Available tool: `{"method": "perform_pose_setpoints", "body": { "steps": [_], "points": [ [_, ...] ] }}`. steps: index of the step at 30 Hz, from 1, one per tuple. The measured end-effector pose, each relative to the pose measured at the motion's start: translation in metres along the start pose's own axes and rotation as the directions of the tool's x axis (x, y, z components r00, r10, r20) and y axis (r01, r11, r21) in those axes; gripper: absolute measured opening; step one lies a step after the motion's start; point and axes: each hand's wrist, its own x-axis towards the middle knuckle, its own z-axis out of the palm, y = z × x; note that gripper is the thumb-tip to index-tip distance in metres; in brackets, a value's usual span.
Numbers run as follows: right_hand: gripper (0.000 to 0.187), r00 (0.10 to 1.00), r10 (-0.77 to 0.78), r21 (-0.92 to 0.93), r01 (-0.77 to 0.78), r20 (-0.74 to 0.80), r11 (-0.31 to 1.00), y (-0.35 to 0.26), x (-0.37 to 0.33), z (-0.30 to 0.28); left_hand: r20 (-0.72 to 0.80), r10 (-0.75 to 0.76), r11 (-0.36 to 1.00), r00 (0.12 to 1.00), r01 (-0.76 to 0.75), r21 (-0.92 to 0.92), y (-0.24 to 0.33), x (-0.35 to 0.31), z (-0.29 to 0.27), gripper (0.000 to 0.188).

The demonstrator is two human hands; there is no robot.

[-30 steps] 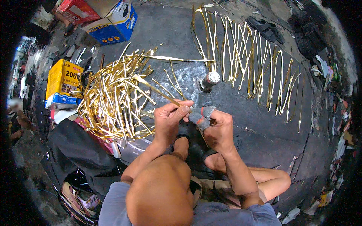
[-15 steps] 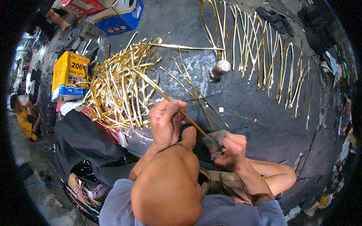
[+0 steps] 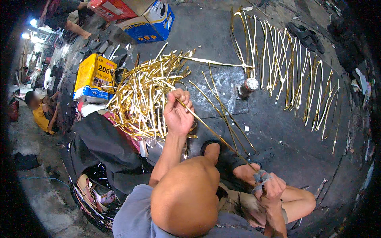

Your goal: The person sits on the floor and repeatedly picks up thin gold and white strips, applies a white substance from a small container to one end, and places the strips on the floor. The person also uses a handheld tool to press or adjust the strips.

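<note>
A thin gold strip (image 3: 216, 134) runs taut on a slant between my two hands. My left hand (image 3: 178, 113) is closed on its upper end, beside the pile of gold and white strips (image 3: 143, 95). At the lower end, my right hand (image 3: 272, 188) is closed round the strip with a fuzzy grey pad or cloth (image 3: 260, 178) at its fingers; its exact kind I cannot make out. Several loose strips (image 3: 222, 107) lie crossed on the dark mat just beyond my feet.
Many strips (image 3: 285, 67) lie in a row at the far right. Near them stands a white-topped cylinder (image 3: 251, 84). Yellow tin (image 3: 95, 75), blue box (image 3: 152, 25) and black cloth (image 3: 103, 139) are on the left. Dark sandals (image 3: 305, 36) lie far right; another person (image 3: 41, 115) sits far left.
My hands have moved apart, the right one going down and to the right with the grey pad. More of the strip now shows between them. The whole view has shifted slightly.
</note>
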Motion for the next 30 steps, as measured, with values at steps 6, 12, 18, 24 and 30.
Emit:
{"method": "perform_pose_setpoints", "body": {
  "steps": [6, 12, 18, 24, 30],
  "points": [
    [0.021, 0.997, 0.081, -0.001, -0.081, 0.007, 0.997, 0.011, -0.004, 0.002, 0.129, -0.095, 0.994, 0.987, 0.102, -0.047, -0.004, 0.024, -0.009, 0.023],
    [0.032, 0.919, 0.361, -0.151, -0.339, 0.157, 0.929, 0.051, -0.012, 0.04, -0.272, 0.601, 0.255, 0.751, 0.142, 0.956, -0.068, 0.049, -0.03, 0.044],
    [0.038, 0.783, 0.615, -0.023, -0.616, 0.092, 0.787, 0.044, 0.012, 0.036, 0.481, 0.013, -0.159, 0.877, -0.473, 0.867, -0.166, 0.158, -0.016, 0.025],
    [0.035, 0.741, 0.662, 0.09, -0.671, 0.111, 0.736, 0.041, 0.017, 0.035, 0.313, -0.443, -0.445, 0.84, -0.509, 0.737, -0.26, 0.251, -0.018, 0.02],
    [0.033, 0.726, 0.686, 0.181, -0.681, 0.045, 0.709, 0.039, 0.032, 0.038, 0.193, -0.505, -0.503, 0.841, -0.468, 0.726, -0.259, 0.27, -0.018, 0.012]
  ]
}}
